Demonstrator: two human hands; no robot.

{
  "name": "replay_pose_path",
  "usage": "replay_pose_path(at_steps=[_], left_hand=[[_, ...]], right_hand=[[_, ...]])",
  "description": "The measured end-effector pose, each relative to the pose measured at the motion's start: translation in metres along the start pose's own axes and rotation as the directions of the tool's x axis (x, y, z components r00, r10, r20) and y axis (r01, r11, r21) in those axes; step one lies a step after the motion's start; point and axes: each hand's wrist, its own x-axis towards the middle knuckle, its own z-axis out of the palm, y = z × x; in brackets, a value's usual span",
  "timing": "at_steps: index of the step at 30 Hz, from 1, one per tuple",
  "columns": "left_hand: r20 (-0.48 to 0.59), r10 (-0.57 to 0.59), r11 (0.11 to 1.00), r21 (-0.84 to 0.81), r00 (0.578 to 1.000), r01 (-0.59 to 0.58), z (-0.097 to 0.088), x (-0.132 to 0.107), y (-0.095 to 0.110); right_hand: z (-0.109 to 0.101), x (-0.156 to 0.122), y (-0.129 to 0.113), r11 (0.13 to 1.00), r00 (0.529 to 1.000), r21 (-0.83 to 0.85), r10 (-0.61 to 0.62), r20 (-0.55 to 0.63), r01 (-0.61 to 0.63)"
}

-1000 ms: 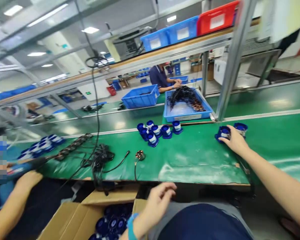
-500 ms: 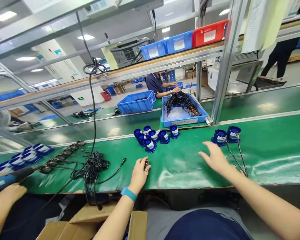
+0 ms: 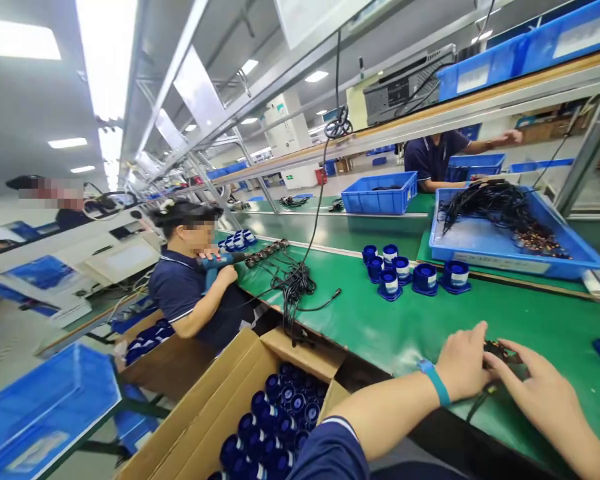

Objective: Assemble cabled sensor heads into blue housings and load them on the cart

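My left hand (image 3: 463, 363) and my right hand (image 3: 540, 393) meet on the green belt (image 3: 380, 320) at the lower right. Between them lies a small dark coil with a black lead (image 3: 495, 350). The left fingers curl round it. The right fingers pinch it from the other side. A teal band sits on my left wrist. Several blue bobbins (image 3: 405, 270) stand in a cluster on the belt beyond my hands.
An open cardboard box (image 3: 260, 407) of blue bobbins stands below the belt on my left. A blue tray (image 3: 510, 257) of black wired coils lies behind the cluster. A seated co-worker (image 3: 190, 280) holds a blue tool further left. A hanging black cable (image 3: 300, 280) pools on the belt.
My view has swung left. The right hand has come off the blue bobbins at the right and joined the left hand on the small coil.
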Motion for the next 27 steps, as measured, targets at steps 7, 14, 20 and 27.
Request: replay_pose_path(at_steps=[7,14,20,27], left_hand=[[0.266,0.152,0.981,0.076,0.952,-0.178,-0.039,0.029,-0.032],[-0.094,0.012,0.911,0.412,0.996,0.028,-0.066,0.136,-0.027],[-0.020,0.059,0.948,0.313,0.998,-0.049,-0.036,0.151,-0.037],[-0.017,0.304,0.934,0.202,0.952,-0.295,-0.049,0.087,-0.053]], right_hand=[[0.021,-0.010,0.005,0.982,0.979,0.002,-0.189,-0.076,0.190],[0.012,-0.003,-0.022,0.988,0.992,0.084,-0.127,-0.009,0.128],[0.002,0.003,-0.039,0.987,0.990,0.106,-0.130,0.051,0.124],[0.001,0.002,-0.045,0.998,0.994,-0.021,-0.062,0.095,0.064]])
